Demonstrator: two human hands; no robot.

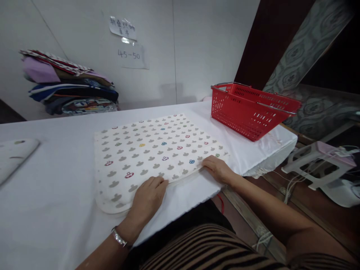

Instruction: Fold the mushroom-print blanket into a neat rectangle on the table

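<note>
A white cloth printed with grey and coloured mushrooms lies flat on the white-covered table, in the middle of the head view. It looks folded, with a rounded corner at its near left. My left hand is closed on the cloth's near edge, fingers curled over it and thumb side facing right. Further right along that same edge, my right hand grips the cloth near its right corner. The fingertips of both hands are partly hidden.
A red plastic basket with metal handles stands at the table's back right. Folded textiles are piled at the back left. Another printed white cloth lies at the left edge. A plastic stool and cables are right of the table.
</note>
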